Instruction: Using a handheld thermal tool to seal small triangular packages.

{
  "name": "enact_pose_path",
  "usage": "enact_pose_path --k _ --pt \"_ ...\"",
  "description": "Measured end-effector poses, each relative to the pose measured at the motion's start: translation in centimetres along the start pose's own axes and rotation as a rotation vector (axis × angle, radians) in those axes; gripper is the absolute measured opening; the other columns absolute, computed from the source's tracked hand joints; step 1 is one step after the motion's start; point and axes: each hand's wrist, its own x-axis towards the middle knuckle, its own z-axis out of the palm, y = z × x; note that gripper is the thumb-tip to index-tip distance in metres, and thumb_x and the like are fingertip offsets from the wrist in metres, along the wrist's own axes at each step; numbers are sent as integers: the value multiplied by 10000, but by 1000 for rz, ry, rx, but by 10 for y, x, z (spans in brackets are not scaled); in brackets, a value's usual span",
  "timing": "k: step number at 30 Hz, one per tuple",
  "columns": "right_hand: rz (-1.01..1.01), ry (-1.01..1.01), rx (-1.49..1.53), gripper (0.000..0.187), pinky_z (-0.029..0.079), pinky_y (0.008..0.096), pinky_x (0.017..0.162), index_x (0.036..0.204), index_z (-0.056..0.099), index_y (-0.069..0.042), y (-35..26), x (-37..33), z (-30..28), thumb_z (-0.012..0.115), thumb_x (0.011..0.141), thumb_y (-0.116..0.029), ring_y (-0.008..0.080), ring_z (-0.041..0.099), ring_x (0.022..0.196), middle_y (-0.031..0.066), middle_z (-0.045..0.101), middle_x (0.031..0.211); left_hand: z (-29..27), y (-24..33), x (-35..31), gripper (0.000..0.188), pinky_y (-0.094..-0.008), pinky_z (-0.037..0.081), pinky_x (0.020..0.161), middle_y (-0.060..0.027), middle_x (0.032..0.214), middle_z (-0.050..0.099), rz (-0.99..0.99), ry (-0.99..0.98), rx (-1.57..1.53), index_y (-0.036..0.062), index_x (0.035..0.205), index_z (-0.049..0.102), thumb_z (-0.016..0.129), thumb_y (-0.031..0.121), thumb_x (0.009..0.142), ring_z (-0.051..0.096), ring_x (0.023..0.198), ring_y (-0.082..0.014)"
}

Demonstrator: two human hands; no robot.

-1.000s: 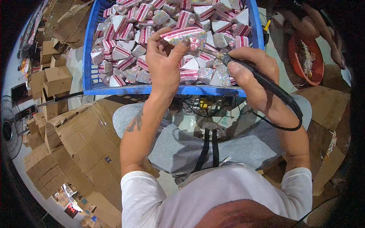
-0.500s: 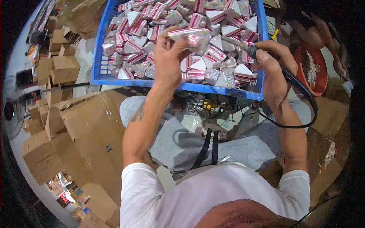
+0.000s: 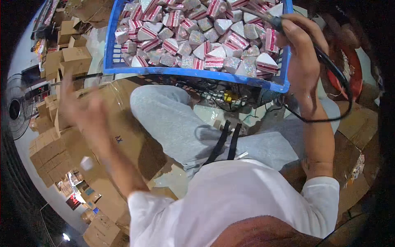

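If the right hand (image 3: 304,53), fingers clamped on the tool (image 3: 274,21), dips, upper-right wedges (image 3: 271,40) could get scratched; left hand (image 3: 88,111), blurred: fingers apart.

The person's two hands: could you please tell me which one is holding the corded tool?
The right hand, at the blue crate, grips the corded tool. The left hand, blurred, hangs apart over the cardboard with no tool visible.

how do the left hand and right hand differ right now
The left hand is motion-blurred; the right hand is sharper.
The left hand looks open, with nothing visible in it; the right hand grips a black corded tool.
The left hand shows against cardboard; the right hand is at the right side of the crate.
Both are bare.
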Motion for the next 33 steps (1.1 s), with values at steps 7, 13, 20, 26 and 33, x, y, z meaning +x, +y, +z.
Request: enact_pose_path --k 7,13,20,26,33 --pt "104 37 -181 262 461 260 692 1051 650 33 -5 3 23 593 908 -180 126 593 711 59 641 791 321 22 -48 421 -491 526 857 -212 1101 668 237 -1187 125 68 1162 639 643 323 828 655 1007 -380" --pt "81 32 -188 263 459 257 668 1035 656 27 -5 4 18 611 903 -196 120 595 701 66 635 760 361 30 -68 304 -470 542 838 -232 1059 684 212 -1233 178 18 1049 687 590 181 812 669 988 -394" --pt "199 48 -194 334 461 260 689 1097 649 -5 -6 10 18 623 929 -293 115 600 729 41 639 784 281 8 -10 338 -388 559 737 -155 860 679 -62 -895 -416 -14 996 628 725 253 812 694 827 -289" --pt "-42 115 -342 474 465 339 886 1267 529 -44 56 8 41 616 959 -394 217 588 966 148 612 1065 196 88 11 262 -269 565 725 -80 938 656 -162 -868 -1147 -17 1103 571 674 30 867 652 852 -128" --pt "-20 231 -242 443 457 284 858 1301 515 -65 72 -8 66 613 973 -346 139 544 979 57 573 1059 186 151 -24 347 -334 598 740 -106 1006 625 -599 -653 -1656 -9 1152 541 702 99 864 646 918 -187"
